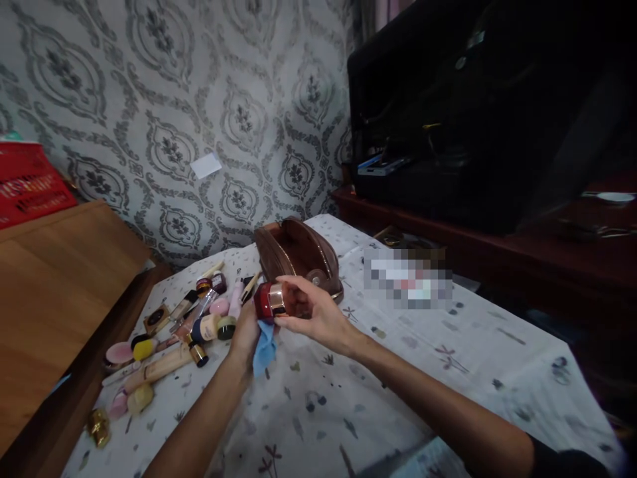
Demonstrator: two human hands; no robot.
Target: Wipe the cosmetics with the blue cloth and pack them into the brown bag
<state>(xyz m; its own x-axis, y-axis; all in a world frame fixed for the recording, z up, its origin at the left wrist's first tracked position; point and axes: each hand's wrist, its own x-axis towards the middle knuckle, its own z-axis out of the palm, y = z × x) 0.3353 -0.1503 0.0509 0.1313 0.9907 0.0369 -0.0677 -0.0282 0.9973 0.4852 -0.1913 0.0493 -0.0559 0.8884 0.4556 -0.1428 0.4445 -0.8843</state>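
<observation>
A red cosmetic jar (263, 302) with a shiny gold lid (277, 300) lies on its side between my two hands, raised over the table. My left hand (245, 335) is closed around the red end, and a light blue cloth (265, 352) hangs down from beneath it. Thumb and fingers of my right hand (326, 315) grip the jar at its gold end. Just behind the jar stands a brown zippered cosmetic bag (301, 245), its top gaping. Parts of my left fingers are hidden by the jar.
Left of my hands are a foundation bottle (205, 328), a pink sponge (119, 352), a gold-capped item (98, 427) and several other cosmetics on the patterned tablecloth (308, 411). A wooden board (64, 292) borders the left side. A television (448, 119) stands at right.
</observation>
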